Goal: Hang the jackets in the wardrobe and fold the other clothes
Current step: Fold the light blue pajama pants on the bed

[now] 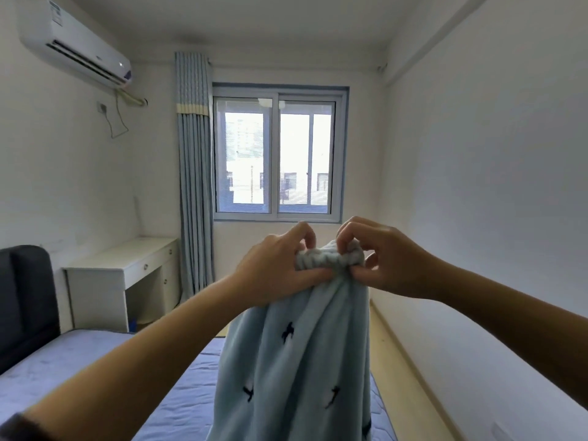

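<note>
Both hands hold up a light blue fleece garment [296, 361] at chest height over the bed [95, 361]. Left hand [276, 268] and right hand [385, 259] each pinch its ribbed top edge, fingers curled tight on the fabric. Garment hangs straight down; its type, possibly trousers, is unclear. Behind stand a white desk [121, 272] and window [276, 154].

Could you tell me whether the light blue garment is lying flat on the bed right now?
No, the light blue garment hangs in the air above the bed, held up at its gathered top edge by the left hand and right hand.
</note>
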The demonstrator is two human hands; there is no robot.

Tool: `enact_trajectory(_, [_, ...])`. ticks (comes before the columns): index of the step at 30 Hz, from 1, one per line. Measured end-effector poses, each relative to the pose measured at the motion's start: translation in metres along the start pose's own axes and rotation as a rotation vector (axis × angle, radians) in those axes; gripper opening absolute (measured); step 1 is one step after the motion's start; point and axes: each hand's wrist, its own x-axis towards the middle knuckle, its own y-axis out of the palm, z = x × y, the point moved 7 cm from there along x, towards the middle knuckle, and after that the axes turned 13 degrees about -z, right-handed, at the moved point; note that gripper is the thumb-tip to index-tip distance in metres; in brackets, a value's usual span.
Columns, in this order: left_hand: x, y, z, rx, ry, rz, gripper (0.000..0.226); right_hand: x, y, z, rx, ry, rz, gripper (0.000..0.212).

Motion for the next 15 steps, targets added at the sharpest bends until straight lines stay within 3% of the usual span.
enact_trajectory(3, [-0.026, 0.0, 0.006, -0.076, 0.042, 0.152, 0.045, -0.005, -0.011, -0.003, 0.009, -0.051, 0.003, 0.02])
enact_trajectory(6, [-0.051, 0.0, 0.02, -0.087, 0.071, 0.264, 0.034, -0.005, -0.018, -0.008, 0.005, -0.036, 0.012, 0.024])
enact_trajectory(11, [-0.055, -0.007, 0.024, 0.326, 0.5, 0.218, 0.024, -0.004, -0.007, -0.015, -0.029, -0.045, 0.149, 0.021])
enact_trajectory(15, [-0.066, -0.003, 0.007, 0.415, 0.729, 0.369, 0.019, -0.006, -0.004, -0.015, -0.063, -0.105, 0.217, 0.021])
